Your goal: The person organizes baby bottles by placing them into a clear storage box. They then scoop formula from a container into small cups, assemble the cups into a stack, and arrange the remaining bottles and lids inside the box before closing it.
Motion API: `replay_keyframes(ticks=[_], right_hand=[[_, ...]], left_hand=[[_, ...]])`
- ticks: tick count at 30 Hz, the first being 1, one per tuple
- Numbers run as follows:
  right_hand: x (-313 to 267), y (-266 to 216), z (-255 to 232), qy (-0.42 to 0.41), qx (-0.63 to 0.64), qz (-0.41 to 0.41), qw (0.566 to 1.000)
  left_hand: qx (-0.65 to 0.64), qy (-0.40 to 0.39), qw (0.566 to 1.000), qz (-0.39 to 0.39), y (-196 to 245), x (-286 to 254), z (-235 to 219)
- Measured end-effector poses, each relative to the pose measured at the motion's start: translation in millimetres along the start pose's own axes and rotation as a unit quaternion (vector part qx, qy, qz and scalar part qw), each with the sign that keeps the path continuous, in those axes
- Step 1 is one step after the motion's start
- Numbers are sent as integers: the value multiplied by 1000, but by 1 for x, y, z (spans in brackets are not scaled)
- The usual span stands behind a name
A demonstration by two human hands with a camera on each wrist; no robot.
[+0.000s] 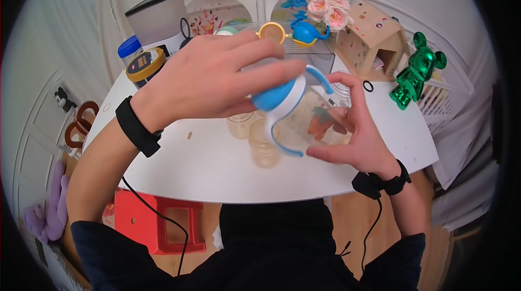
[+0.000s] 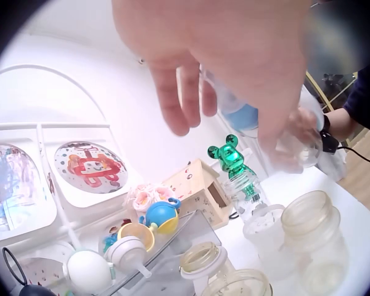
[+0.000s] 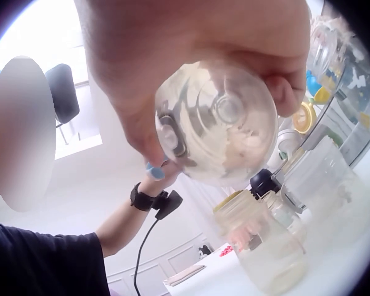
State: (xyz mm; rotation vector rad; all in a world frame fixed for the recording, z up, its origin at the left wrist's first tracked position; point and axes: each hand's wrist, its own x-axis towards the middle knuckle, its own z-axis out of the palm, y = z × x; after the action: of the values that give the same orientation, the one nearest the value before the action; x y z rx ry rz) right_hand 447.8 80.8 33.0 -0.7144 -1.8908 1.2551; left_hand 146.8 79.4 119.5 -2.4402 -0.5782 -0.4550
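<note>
A clear bottle [image 1: 312, 120] with a blue-and-white handled top [image 1: 282, 98] is held tilted above the white table. The left hand [image 1: 217, 74] grips the top from above, fingers curled over it. Around the bottle's clear body curl the fingers and thumb of the right hand [image 1: 355, 128]; in the right wrist view the round base of the bottle [image 3: 225, 117] faces the camera, under the right hand [image 3: 197, 37]. In the left wrist view the left hand [image 2: 228, 55] partly hides the blue top [image 2: 242, 117]. Open clear jars [image 1: 265, 147] stand below.
On the white table [image 1: 190, 174] stand a wooden house [image 1: 369, 30], a green shiny bear figure [image 1: 418, 71], a jar with a gold lid [image 1: 145, 66] and a blue-lidded container [image 1: 130, 48]. Behind are a blue-and-yellow cup [image 1: 307, 33] and pink flowers [image 1: 328, 9]. A red stool [image 1: 146, 226] is below.
</note>
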Motion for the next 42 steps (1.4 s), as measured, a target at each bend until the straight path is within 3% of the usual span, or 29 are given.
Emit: replay_keyframes(ticks=[2, 6, 11, 14, 16, 20, 23, 24, 27, 30, 33, 40, 42], right_hand=[[-2, -6, 2, -13, 19, 0, 1000], [-1, -14, 5, -23, 26, 34, 999], [5, 19, 5, 25, -205, -147, 967], [4, 17, 2, 26, -192, -125, 973], [2, 15, 2, 20, -181, -112, 977], [3, 20, 4, 26, -212, -163, 963], [-3, 26, -2, 25, -161, -152, 975], [-7, 28, -6, 26, -152, -151, 976], [-21, 38, -13, 39, -138, -155, 977], [-34, 40, -19, 36, -133, -137, 981], [-46, 50, -30, 55, -152, -123, 979], [-59, 66, -69, 234, -149, -94, 956], [-57, 87, -99, 267, -202, -32, 942]], left_hand=[[42, 15, 997, 62, -4, -3, 1], [-36, 11, 999, 21, -7, -12, 3], [-122, -49, 991, -33, -6, -23, 4], [-195, -105, 968, -117, -6, -32, -3], [-227, -93, 957, -156, -1, -28, -1], [-257, -113, 939, -198, -5, -27, -9], [-212, -181, 903, -326, -11, -44, -15], [-181, -226, 868, -402, -10, -47, -14], [-117, -299, 815, -482, -20, -87, 14], [-73, -424, 793, -432, -29, -135, 47], [-100, -495, 739, -445, -28, -140, 64], [-71, -513, 734, -439, -47, -155, 106], [-66, -519, 727, -446, -52, -155, 109]])
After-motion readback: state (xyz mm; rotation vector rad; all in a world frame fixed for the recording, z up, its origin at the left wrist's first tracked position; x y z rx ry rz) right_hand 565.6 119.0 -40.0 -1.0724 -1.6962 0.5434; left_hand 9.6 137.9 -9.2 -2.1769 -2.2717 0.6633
